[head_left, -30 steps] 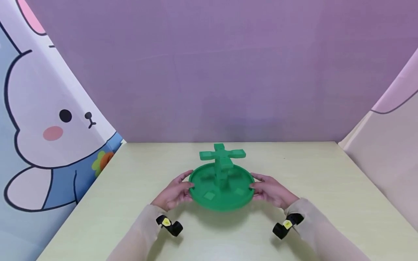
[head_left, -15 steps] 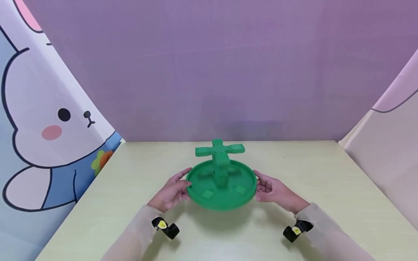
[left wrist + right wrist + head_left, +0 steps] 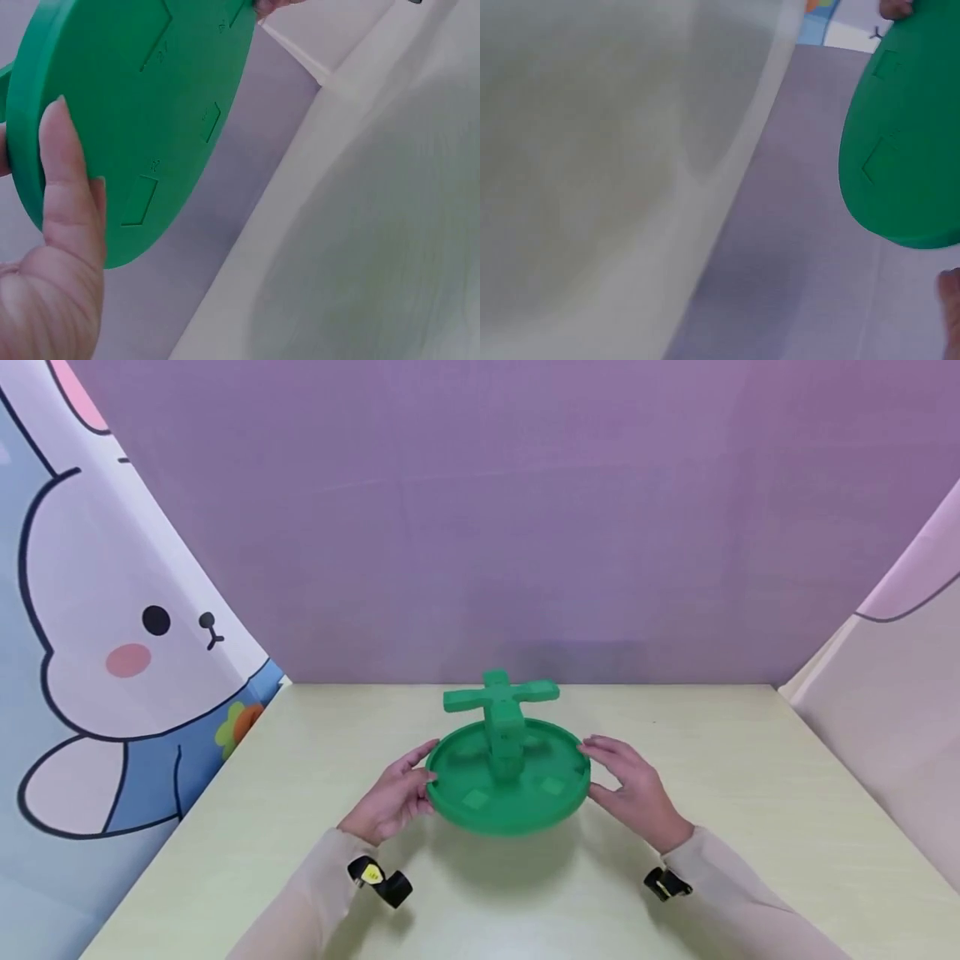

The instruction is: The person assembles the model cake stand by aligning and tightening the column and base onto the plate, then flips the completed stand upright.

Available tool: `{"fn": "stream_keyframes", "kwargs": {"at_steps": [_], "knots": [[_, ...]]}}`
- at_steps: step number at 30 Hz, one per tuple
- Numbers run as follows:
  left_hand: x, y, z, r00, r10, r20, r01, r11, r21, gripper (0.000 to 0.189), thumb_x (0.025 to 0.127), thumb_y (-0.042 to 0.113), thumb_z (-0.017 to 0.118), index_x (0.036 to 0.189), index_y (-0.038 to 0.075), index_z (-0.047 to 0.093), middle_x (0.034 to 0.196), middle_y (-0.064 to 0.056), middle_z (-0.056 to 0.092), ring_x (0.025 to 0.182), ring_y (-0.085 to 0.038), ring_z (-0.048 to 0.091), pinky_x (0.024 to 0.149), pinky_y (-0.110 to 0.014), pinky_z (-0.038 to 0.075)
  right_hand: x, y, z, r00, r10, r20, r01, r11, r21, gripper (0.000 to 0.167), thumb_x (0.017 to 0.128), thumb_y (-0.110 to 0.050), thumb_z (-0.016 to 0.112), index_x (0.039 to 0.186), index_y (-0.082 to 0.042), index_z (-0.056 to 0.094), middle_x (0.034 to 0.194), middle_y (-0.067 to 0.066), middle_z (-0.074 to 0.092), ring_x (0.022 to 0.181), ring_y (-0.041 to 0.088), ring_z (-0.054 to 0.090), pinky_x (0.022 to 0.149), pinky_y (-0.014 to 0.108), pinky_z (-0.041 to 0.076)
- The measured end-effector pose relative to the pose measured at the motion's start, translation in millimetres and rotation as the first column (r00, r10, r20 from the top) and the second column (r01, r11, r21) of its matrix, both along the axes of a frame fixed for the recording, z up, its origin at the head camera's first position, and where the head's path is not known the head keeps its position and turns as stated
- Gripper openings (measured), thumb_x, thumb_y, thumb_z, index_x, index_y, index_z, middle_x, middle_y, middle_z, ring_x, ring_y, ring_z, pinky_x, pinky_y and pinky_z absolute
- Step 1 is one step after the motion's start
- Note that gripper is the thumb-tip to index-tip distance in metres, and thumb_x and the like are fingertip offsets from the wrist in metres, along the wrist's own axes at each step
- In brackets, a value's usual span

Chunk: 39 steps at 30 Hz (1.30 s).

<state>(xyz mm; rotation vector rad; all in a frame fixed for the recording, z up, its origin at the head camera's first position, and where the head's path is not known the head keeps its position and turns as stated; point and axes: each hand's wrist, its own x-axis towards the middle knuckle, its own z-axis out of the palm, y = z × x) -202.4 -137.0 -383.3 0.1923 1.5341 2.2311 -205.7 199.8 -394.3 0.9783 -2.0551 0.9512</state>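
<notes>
A green round tray (image 3: 487, 814) with a raised rim is held above the table, its shadow below. From its middle rises a green post (image 3: 504, 739) topped by a cross of flat arms. My left hand (image 3: 393, 793) pinches the left rim, thumb on top and fingers beneath. At the right rim is my right hand (image 3: 633, 785), fingers spread and fingertips at the edge; in the right wrist view a fingertip (image 3: 951, 289) stands apart from the tray. Engraved outlines mark the tray's underside (image 3: 142, 127) in the left wrist view.
The pale table (image 3: 750, 810) runs back to a purple cloth wall (image 3: 525, 527). A cloth with a printed rabbit (image 3: 90, 577) hangs at the left, and a pale cloth (image 3: 892, 710) at the right.
The tray has risen slightly and turned, so its cross arms point differently. My right hand has loosened from the rim and spread its fingers; the left keeps its pinch.
</notes>
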Motion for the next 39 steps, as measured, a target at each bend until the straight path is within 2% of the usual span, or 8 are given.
{"fn": "stream_keyframes", "kwargs": {"at_steps": [4, 10, 13, 16, 22, 27, 32, 39], "knots": [[0.6, 0.2, 4.4, 1.0, 0.003, -0.014, -0.003, 1.0, 0.001, 0.07, 0.091, -0.004, 0.04, 0.152, 0.0, 0.005, 0.074, -0.001, 0.062, 0.058, -0.006, 0.062, 0.057, -0.02, 0.051, -9.0, -4, 0.6, 0.93, 0.111, -0.349, -0.098, 0.994, 0.053, 0.034, 0.101, -0.019, 0.048, 0.095, 0.007, 0.068, 0.098, 0.019, 0.065, 0.095, 0.028, 0.061, 0.093, 0.019, 0.043], [1.2, -2.2, 9.5, 0.999, 0.006, -0.05, -0.007, 1.0, -0.016, 0.069, 0.091, -0.006, 0.038, 0.152, -0.001, 0.006, 0.083, -0.002, 0.063, 0.064, -0.008, 0.064, 0.063, -0.023, 0.053, -11.8, -8, 0.3, 0.808, 0.212, -0.55, -0.14, 0.976, 0.169, 0.025, 0.099, -0.006, 0.047, 0.091, 0.003, 0.069, 0.091, 0.016, 0.067, 0.08, 0.03, 0.066, 0.08, 0.032, 0.053], [0.8, -3.4, 10.6, 0.998, 0.01, -0.067, -0.012, 1.0, -0.028, 0.068, 0.091, -0.005, 0.038, 0.151, -0.002, 0.008, 0.086, -0.001, 0.063, 0.066, -0.007, 0.064, 0.064, -0.023, 0.053, -10.8, -9, 0.4, 0.784, 0.22, -0.58, -0.142, 0.974, 0.177, 0.024, 0.099, -0.005, 0.049, 0.089, 0.003, 0.069, 0.088, 0.015, 0.068, 0.076, 0.028, 0.067, 0.077, 0.033, 0.054], [1.1, -1.8, 12.0, 0.996, 0.001, -0.093, -0.003, 1.0, -0.021, 0.064, 0.094, -0.001, 0.038, 0.15, -0.005, 0.009, 0.094, 0.0, 0.063, 0.072, -0.008, 0.064, 0.067, -0.024, 0.053, -10.4, -8, -0.1, 0.802, 0.184, -0.569, -0.12, 0.982, 0.148, 0.024, 0.099, -0.004, 0.045, 0.088, 0.004, 0.065, 0.087, 0.014, 0.067, 0.077, 0.028, 0.065, 0.085, 0.029, 0.051], [-2.5, 6.6, 16.9, 0.987, -0.019, -0.158, 0.011, 0.999, -0.051, 0.057, 0.103, 0.016, 0.034, 0.15, -0.007, 0.011, 0.092, 0.001, 0.06, 0.079, -0.008, 0.059, 0.074, -0.024, 0.051, -12.3, -4, -3.8, 0.918, 0.028, -0.396, -0.039, 0.999, -0.022, 0.032, 0.103, -0.015, 0.042, 0.085, 0.005, 0.061, 0.084, 0.016, 0.065, 0.076, 0.026, 0.064, 0.089, 0.018, 0.045], [-9.3, 9.8, 14.0, 0.969, 0.054, -0.241, -0.116, 0.961, -0.252, 0.05, 0.103, 0.018, 0.033, 0.145, -0.008, 0.028, 0.1, -0.006, 0.05, 0.085, -0.011, 0.052, 0.074, -0.023, 0.047, -1.7, -1, -2.3, 0.999, 0.039, -0.035, -0.044, 0.983, -0.178, 0.021, 0.09, -0.008, 0.065, 0.094, 0.012, 0.063, 0.085, 0.014, 0.067, 0.082, 0.001, 0.064, 0.074, 0.013, 0.049], [-14.2, 9.3, 5.1, 0.929, 0.045, -0.368, -0.214, 0.875, -0.434, 0.046, 0.098, 0.006, 0.047, 0.141, -0.006, 0.037, 0.109, -0.011, 0.052, 0.094, -0.014, 0.05, 0.078, -0.025, 0.045, 10.2, 0, 4.6, 0.945, 0.085, 0.317, 0.022, 0.947, -0.321, 0.037, 0.069, 0.024, 0.07, 0.104, 0.017, 0.061, 0.085, 0.004, 0.069, 0.07, -0.003, 0.06, 0.058, 0.015, 0.049], [-16.6, 8.1, 0.1, 0.894, 0.038, -0.447, -0.193, 0.932, -0.307, 0.098, 0.086, -0.002, 0.065, 0.154, 0.011, -0.004, 0.11, -0.011, 0.065, 0.096, -0.017, 0.06, 0.084, -0.028, 0.049, 14.6, 4, 11.6, 0.817, 0.14, 0.559, 0.078, 0.934, -0.348, 0.037, 0.079, 0.015, 0.067, 0.115, 0.018, 0.056, 0.088, -0.011, 0.067, 0.071, 0.003, 0.059, 0.06, 0.02, 0.049]]}}
